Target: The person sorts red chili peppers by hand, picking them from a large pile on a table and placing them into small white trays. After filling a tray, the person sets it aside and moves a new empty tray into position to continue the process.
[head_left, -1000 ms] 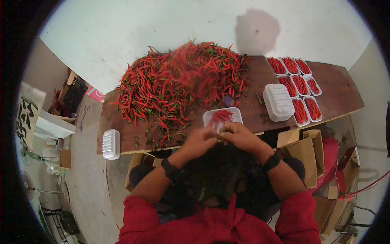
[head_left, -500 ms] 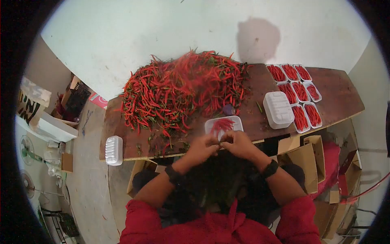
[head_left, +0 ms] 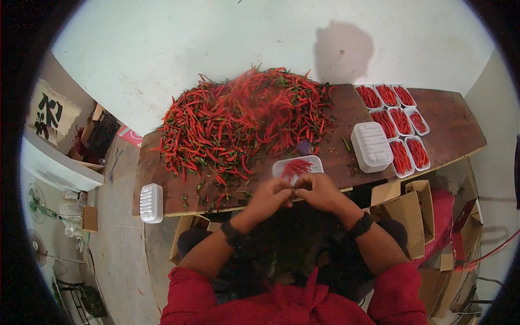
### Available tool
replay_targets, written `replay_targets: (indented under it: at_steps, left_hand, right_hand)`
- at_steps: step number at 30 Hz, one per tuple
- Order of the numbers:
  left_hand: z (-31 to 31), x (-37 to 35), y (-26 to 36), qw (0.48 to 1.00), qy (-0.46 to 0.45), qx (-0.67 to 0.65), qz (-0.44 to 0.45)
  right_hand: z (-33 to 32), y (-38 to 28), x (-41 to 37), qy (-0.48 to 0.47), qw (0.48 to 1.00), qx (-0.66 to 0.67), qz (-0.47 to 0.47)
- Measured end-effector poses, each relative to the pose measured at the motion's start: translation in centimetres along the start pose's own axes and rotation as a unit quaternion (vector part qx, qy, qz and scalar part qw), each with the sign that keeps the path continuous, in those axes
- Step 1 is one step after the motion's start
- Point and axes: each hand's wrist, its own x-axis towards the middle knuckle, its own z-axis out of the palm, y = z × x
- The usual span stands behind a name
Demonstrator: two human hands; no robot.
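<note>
A big heap of red chillies [head_left: 244, 116] with green stems covers the left and middle of a brown wooden table [head_left: 449, 122]. At the table's near edge stands a white foam tray [head_left: 310, 162] with a few chillies in it. Just in front of that tray my left hand [head_left: 269, 195] and my right hand [head_left: 320, 190] meet, fingertips pinched together on something small that I cannot make out. Both wrists wear black bands.
Several filled trays of chillies [head_left: 398, 122] stand at the right, beside an upturned stack of empty white trays [head_left: 371, 146]. Another white tray stack [head_left: 151, 203] sits at the left table edge. Cardboard boxes [head_left: 406, 208] stand under the table at the right.
My hands stay together at the tray and have barely shifted. The view has moved slightly, so the table sits a little lower in frame than a second ago.
</note>
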Motion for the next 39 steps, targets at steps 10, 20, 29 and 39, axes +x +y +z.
replay_targets:
  at_steps: [10, 20, 29, 39]
  left_hand:
    - [0.6, 0.1, 0.9, 0.980, 0.030, 0.196, 0.032]
    - [0.7, 1.2, 0.2, 0.979, 0.062, 0.182, 0.061]
    - [-1.3, 3.1, 1.1, 0.987, 0.116, 0.107, -0.011]
    - [-0.4, 5.5, 1.1, 0.925, 0.183, 0.332, -0.011]
  right_hand:
    - [0.1, 0.8, -0.1, 0.026, 0.999, 0.000, 0.020]
    - [0.2, 0.5, -0.2, 0.074, 0.995, 0.043, 0.057]
    - [0.2, 1.4, -0.1, 0.125, 0.991, 0.031, 0.028]
    - [-1.5, 0.4, -0.7, 0.146, 0.989, 0.034, 0.005]
